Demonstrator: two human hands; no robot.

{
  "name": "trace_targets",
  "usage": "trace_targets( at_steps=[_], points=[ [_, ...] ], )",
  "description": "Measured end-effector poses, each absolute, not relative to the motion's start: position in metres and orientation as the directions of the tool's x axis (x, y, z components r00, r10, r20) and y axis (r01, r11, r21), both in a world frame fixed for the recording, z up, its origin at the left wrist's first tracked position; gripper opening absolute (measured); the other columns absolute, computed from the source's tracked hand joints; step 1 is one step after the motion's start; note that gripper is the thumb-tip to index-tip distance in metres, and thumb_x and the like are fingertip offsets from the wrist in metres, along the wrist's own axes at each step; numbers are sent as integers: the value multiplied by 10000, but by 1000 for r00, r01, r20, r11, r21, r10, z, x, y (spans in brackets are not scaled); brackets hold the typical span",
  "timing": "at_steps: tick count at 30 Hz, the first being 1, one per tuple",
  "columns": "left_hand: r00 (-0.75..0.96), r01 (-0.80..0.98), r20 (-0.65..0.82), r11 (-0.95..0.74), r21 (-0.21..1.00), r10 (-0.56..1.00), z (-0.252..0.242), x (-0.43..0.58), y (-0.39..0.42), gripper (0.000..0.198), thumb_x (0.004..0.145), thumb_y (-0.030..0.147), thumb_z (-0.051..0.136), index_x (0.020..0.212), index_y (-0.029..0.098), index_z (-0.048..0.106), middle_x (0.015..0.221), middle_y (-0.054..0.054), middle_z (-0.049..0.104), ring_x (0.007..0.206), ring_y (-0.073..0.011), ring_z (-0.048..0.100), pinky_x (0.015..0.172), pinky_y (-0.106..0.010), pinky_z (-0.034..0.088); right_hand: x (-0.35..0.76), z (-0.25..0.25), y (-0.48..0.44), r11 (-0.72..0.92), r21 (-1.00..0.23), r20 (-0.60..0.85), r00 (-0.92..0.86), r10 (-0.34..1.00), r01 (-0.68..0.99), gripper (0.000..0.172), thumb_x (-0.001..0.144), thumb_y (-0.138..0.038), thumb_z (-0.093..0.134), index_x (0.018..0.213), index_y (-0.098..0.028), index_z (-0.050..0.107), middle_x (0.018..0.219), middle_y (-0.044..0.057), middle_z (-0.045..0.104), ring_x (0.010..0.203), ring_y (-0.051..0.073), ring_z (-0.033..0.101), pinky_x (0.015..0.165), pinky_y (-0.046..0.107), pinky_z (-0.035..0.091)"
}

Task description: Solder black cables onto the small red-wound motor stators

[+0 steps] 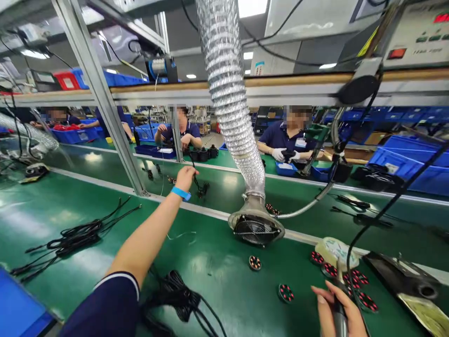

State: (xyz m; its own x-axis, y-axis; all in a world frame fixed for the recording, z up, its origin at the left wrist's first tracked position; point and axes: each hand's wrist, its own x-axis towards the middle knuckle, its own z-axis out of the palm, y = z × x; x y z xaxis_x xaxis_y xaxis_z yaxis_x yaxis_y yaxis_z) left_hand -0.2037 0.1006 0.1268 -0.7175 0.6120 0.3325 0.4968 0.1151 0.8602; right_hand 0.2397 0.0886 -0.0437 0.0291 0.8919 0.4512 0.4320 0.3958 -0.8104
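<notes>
Soldering iron (pixel 340 323) at the lower right of the frame, held in the right hand (pixel 351 314) with the fingers wrapped about its handle; small round circuit boards (pixel 368 302) lie close by on the green counter (pixel 224 271); left hand (pixel 185 180), near the centre, is pinched narrow on what seems a black cable (pixel 202 189), though the grip is partly hidden; silvery duct (pixel 228 93) hangs at upper centre; black cable bundle (pixel 180 295) lies at lower centre.
</notes>
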Motion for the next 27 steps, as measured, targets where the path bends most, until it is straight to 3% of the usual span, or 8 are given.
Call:
trace_targets(
  at_steps=[4,7,10,12,15,18,23,27],
  points=[
    [-729,397,399,-132,908,556,162,-209,48,224,946,288,470,746,187,458,642,43,518,599,-95,570,623,-270,522,223,-22,64,377,-830,445,81,892,410,434,794,-534,598,1041,-177,594,806,60,719,833,238,677,854,397,482],
    [-712,384,465,-263,885,526,181,-201,5,290,891,355,526,694,230,354,618,54,466,488,-86,462,496,-235,427,217,-20,58,382,-827,455,92,885,412,358,800,-445,597,1032,-172,596,810,57,705,837,224,667,869,404,467],
    [-642,429,521,-299,852,563,181,-183,-29,329,763,424,658,691,242,393,610,49,484,436,-91,378,410,-222,312,215,-22,58,386,-822,447,55,893,419,341,804,-426,581,1033,-174,589,808,61,705,817,221,670,838,401,476],
    [-436,584,522,-211,784,733,167,-164,-41,226,746,374,669,731,241,486,613,36,544,455,-112,426,417,-246,343,215,-23,59,389,-818,445,35,895,424,344,816,-419,569,1056,-173,578,821,66,709,821,220,675,832,401,482],
    [48,838,227,-163,520,973,124,-125,-40,65,814,237,523,756,234,552,658,22,598,565,-136,534,535,-262,446,215,-24,60,414,-797,480,46,876,441,324,825,-400,555,1057,-174,577,820,61,711,818,213,675,825,401,488],
    [235,950,-150,-194,244,960,69,-79,-30,123,853,154,452,809,211,552,789,-17,658,692,-164,613,635,-270,483,215,-26,60,421,-784,496,53,866,455,277,837,-368,537,1039,-183,578,818,50,711,792,196,674,811,393,494],
    [331,934,-262,-277,224,907,15,-29,-31,200,815,22,446,857,152,592,906,-110,683,824,-227,655,726,-320,505,215,-26,59,437,-766,508,28,861,471,264,848,-348,523,1044,-180,575,823,54,715,759,184,683,762,364,512],
    [345,923,-273,-273,270,898,33,-41,-29,136,799,216,645,923,164,626,1019,-95,670,974,-240,621,878,-327,490,214,-23,57,471,-725,529,-30,848,502,281,845,-372,530,1043,-180,585,794,53,721,740,197,686,736,356,514]
  ],
)
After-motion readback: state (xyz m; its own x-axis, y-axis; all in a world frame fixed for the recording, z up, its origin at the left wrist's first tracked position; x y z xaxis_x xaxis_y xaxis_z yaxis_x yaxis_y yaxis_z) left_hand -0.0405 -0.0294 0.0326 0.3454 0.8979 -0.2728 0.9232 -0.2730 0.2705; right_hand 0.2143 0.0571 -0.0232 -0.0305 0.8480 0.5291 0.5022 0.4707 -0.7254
